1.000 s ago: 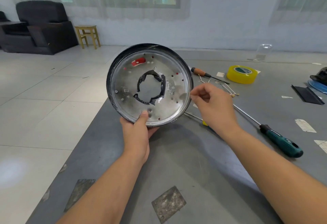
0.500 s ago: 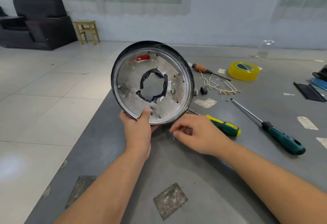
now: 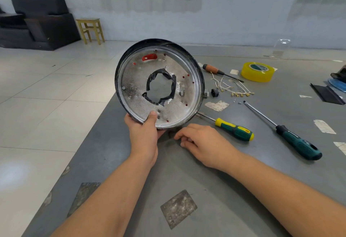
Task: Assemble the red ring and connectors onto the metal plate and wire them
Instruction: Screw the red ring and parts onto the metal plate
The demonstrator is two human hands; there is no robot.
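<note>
We work at a grey table (image 3: 215,190) whose left edge runs beside bare tiled floor. Our left hand (image 3: 144,135) grips the metal plate (image 3: 159,85) by its lower rim, tilted up above that edge. Our right hand (image 3: 204,147) rests near the plate, fingers loosely curled, holding nothing we can see. Screwdrivers (image 3: 236,131) and wires (image 3: 230,87) lie to the right.

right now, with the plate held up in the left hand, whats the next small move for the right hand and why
Probably pinch up whatever small part lies under the right hand; its fingers curl on the table below the metal plate, which the left hand holds tilted. The part itself is hidden.
</note>
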